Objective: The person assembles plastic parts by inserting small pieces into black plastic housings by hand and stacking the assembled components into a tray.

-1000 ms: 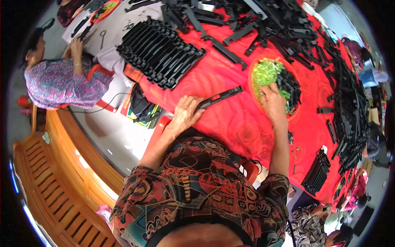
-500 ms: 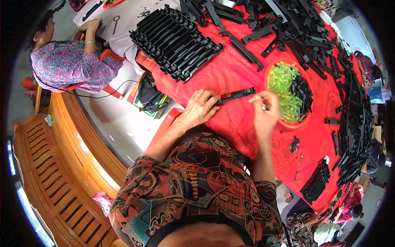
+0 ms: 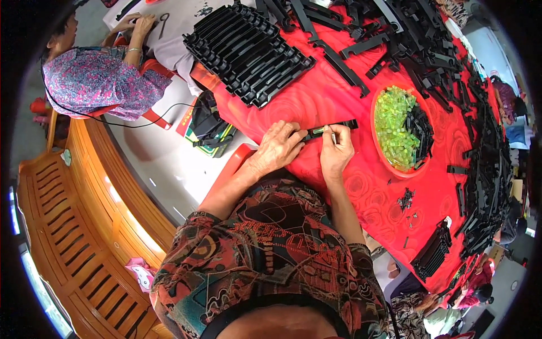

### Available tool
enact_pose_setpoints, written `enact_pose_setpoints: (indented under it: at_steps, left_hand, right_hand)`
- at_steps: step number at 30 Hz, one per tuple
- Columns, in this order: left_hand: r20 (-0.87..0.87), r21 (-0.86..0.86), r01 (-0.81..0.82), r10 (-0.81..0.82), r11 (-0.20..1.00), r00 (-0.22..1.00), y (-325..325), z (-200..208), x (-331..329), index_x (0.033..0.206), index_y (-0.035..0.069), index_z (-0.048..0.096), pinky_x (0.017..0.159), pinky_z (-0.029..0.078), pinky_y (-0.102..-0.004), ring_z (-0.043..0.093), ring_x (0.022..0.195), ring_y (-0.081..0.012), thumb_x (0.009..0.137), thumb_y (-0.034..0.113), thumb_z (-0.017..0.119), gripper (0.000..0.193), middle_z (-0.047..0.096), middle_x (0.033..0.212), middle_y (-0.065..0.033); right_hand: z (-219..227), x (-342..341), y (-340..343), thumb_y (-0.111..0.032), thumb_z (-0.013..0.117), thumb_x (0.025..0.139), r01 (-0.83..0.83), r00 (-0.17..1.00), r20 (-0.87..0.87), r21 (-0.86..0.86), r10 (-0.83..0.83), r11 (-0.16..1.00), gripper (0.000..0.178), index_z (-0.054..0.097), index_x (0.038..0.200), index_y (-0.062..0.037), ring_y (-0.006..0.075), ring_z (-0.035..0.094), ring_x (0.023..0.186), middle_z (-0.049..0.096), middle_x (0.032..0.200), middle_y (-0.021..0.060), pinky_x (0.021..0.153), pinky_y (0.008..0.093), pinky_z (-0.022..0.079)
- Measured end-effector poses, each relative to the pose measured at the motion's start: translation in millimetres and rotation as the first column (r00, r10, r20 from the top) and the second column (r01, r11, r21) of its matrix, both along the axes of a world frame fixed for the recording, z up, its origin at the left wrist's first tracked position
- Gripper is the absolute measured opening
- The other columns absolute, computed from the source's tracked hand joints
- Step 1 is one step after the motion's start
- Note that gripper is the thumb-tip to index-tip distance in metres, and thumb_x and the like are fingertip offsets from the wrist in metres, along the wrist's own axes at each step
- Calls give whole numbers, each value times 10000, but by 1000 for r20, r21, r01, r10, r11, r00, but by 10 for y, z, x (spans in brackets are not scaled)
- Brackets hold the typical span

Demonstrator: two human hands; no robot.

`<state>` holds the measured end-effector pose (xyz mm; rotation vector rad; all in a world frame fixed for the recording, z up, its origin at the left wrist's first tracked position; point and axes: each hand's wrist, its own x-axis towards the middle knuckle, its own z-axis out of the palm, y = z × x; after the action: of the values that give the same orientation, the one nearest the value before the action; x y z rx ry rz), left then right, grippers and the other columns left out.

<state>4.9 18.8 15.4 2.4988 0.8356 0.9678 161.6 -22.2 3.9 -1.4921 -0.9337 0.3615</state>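
Observation:
My left hand [image 3: 280,145] is closed on the near end of a long, narrow black plastic part [image 3: 347,125], pressing it onto the red tablecloth. Over the middle of that part, my right hand [image 3: 337,155] pinches a small yellow-green translucent piece [image 3: 319,130]. The piece touches or lies just above the black part; I cannot tell which. Something slim and shiny [image 3: 334,138] shows between the right fingers, too small to name. To the right stands a red oval basin [image 3: 377,148] with yellow-green pieces [image 3: 393,121] and small black pieces [image 3: 419,133] inside.
A row of black plastic parts [image 3: 248,53] lies beyond my left hand. Loose black parts [image 3: 406,39] heap across the far and right table, with another stack [image 3: 432,254] near the right edge. Tiny dark bits [image 3: 405,199] are scattered nearby. Another person [image 3: 107,82] sits at left.
My right hand has moved left from beside the basin to the black part, bringing the yellow-green piece onto or just over it. My left hand keeps its hold. The view has shifted slightly.

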Motion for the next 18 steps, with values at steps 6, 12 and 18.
enact_pose_setpoints:
  at_steps: [6,12,18]
  left_hand:
    - [-82,76,-9,15,997,997,-27,37,38,1099,84,615,815,464,-409,559,901,-299,737,118,689,371,553,1028,-118]
    - [-175,118,-32,53,992,983,-50,-27,83,1179,119,595,787,458,-409,536,918,-294,728,141,678,459,543,1029,-129]
    - [-278,124,-22,56,992,959,-29,-6,93,1176,114,596,767,463,-423,532,920,-292,779,182,604,403,544,1028,-141]
  right_hand:
    - [35,-20,13,-25,664,804,-17,996,83,-63,23,998,93,572,809,-24,114,529,575,573,660,56,561,272,449]
    - [6,0,-13,-16,659,784,-31,983,178,-62,41,998,85,602,848,-21,187,592,636,596,771,91,574,313,477]
    - [114,15,-66,-134,617,828,-15,849,521,-151,92,988,119,624,893,-35,302,616,705,559,973,112,587,399,504]
